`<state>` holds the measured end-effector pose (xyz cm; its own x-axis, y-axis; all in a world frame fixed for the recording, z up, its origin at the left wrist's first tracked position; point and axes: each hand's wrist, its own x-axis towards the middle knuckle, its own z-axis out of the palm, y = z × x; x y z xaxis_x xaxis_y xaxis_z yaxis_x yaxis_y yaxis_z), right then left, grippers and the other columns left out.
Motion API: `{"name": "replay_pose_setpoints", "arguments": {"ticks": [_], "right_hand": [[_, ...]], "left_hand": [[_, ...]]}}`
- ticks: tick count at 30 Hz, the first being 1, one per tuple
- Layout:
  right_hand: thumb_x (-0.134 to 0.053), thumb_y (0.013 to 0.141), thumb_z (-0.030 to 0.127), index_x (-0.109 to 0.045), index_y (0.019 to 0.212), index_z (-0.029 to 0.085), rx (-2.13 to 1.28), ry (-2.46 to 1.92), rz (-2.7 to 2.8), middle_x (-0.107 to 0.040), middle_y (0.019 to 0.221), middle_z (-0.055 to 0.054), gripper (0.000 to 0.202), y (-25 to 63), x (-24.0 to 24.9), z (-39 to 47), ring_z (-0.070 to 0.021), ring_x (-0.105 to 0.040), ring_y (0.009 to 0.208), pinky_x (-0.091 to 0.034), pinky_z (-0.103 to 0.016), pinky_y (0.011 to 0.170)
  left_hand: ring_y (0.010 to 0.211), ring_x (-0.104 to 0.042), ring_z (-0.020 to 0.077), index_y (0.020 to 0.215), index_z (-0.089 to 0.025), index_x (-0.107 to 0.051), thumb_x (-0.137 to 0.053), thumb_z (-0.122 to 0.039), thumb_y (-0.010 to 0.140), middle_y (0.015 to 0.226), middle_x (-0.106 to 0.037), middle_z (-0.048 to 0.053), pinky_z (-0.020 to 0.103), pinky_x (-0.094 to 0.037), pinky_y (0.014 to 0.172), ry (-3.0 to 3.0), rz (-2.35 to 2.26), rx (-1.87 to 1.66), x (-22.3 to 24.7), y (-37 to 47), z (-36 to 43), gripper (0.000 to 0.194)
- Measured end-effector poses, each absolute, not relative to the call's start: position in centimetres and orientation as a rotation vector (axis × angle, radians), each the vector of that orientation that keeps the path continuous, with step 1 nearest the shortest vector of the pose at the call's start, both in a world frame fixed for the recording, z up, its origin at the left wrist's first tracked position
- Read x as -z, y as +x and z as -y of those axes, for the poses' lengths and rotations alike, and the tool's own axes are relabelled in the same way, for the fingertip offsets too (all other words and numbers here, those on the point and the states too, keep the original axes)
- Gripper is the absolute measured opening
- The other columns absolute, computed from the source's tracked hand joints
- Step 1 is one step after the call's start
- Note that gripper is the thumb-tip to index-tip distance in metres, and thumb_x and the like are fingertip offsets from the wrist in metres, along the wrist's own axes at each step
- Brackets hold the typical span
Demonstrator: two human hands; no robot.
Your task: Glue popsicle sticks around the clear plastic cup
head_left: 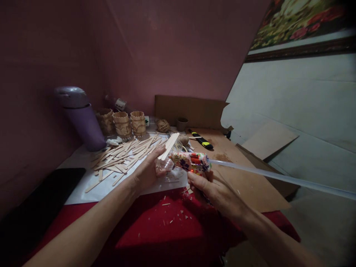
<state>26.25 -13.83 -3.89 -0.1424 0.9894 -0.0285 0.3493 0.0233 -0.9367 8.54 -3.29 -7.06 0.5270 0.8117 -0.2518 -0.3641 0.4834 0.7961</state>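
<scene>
At centre frame, beside loose pale wooden sticks, the left hand pinches a clear plastic piece with flat pale sticks; the right hand grips a flower-patterned glue gun.

The light is dim, fading to near-black at the left and lower corners; the white wall looks brighter. Wide-angle distortion stretches the edges, where detail softens.

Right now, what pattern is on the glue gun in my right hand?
The glue gun is multicoloured floral, best seen in the head view.
</scene>
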Motion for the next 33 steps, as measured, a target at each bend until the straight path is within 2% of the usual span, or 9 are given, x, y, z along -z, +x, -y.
{"name": "replay_pose_setpoints", "arguments": {"ticks": [3, 8, 14, 19, 22, 27, 33], "right_hand": [[-0.050, 0.095, 0.064, -0.046, 0.061, 0.022, -1.156, -1.402, 1.569, -0.043, 0.055, 0.004, 0.054, 26.3, 4.0, 13.8, -0.0112, -0.040, 0.052, -0.033, -0.028, 0.054], [-0.051, 0.096, 0.065, -0.046, 0.061, 0.021, -1.179, -1.405, 1.534, -0.045, 0.054, 0.004, 0.056, 26.6, 4.7, 13.7, -0.0103, -0.042, 0.051, -0.033, -0.027, 0.053], [-0.051, 0.097, 0.066, -0.048, 0.059, 0.021, -1.180, -1.401, 1.532, -0.047, 0.052, 0.003, 0.059, 27.0, 5.2, 13.5, -0.0097, -0.043, 0.049, -0.033, -0.026, 0.051], [-0.050, 0.097, 0.064, -0.047, 0.060, 0.021, -1.163, -1.383, 1.540, -0.046, 0.053, 0.004, 0.057, 27.0, 4.9, 13.5, -0.0097, -0.042, 0.051, -0.034, -0.026, 0.052], [-0.052, 0.097, 0.064, -0.048, 0.063, 0.021, -1.154, -1.374, 1.514, -0.046, 0.055, 0.004, 0.055, 27.1, 5.2, 13.5, -0.0095, -0.041, 0.052, -0.033, -0.026, 0.051], [-0.055, 0.096, 0.065, -0.052, 0.069, 0.020, -1.189, -1.378, 1.444, -0.048, 0.059, 0.004, 0.052, 27.4, 5.8, 13.4, -0.0099, -0.041, 0.054, -0.033, -0.026, 0.052], [-0.058, 0.095, 0.064, -0.054, 0.074, 0.020, -1.178, -1.376, 1.406, -0.051, 0.067, 0.003, 0.049, 27.7, 6.1, 13.3, -0.0107, -0.042, 0.059, -0.035, -0.026, 0.054]], "left_hand": [[0.053, -0.061, 0.0167, 0.105, -0.018, -0.068, -0.084, -0.050, 0.068, 0.068, -0.069, 0.003, 0.027, -0.049, 0.053, 0.757, -0.670, -0.778, 7.3, 8.5, 3.2, 0.051], [0.047, -0.056, 0.0150, 0.089, -0.016, -0.068, -0.079, -0.053, 0.072, 0.061, -0.066, 0.004, 0.026, -0.047, 0.050, 0.760, -0.644, -0.719, 7.7, 8.5, 3.0, 0.042], [0.044, -0.050, 0.0120, 0.098, -0.017, -0.068, -0.080, -0.050, 0.073, 0.061, -0.063, 0.001, 0.024, -0.041, 0.046, 0.753, -0.652, -0.748, 7.4, 8.6, 3.2, 0.043], [0.039, -0.038, 0.0085, 0.099, -0.019, -0.066, -0.081, -0.054, 0.070, 0.056, -0.057, -0.002, 0.023, -0.029, 0.042, 0.798, -0.628, -0.749, 7.4, 8.6, 3.2, 0.048], [0.040, -0.036, 0.0070, 0.098, -0.020, -0.064, -0.082, -0.053, 0.068, 0.059, -0.059, -0.001, 0.021, -0.023, 0.042, 0.806, -0.640, -0.767, 7.5, 8.6, 3.2, 0.048], [0.042, -0.037, 0.0068, 0.100, -0.020, -0.064, -0.080, -0.052, 0.073, 0.061, -0.059, -0.001, 0.021, -0.027, 0.045, 0.813, -0.607, -0.767, 7.7, 8.6, 3.1, 0.045], [0.041, -0.031, 0.0054, 0.098, -0.018, -0.063, -0.081, -0.057, 0.070, 0.059, -0.057, -0.002, 0.022, -0.026, 0.046, 0.848, -0.613, -0.751, 7.7, 8.5, 3.1, 0.051]]}}
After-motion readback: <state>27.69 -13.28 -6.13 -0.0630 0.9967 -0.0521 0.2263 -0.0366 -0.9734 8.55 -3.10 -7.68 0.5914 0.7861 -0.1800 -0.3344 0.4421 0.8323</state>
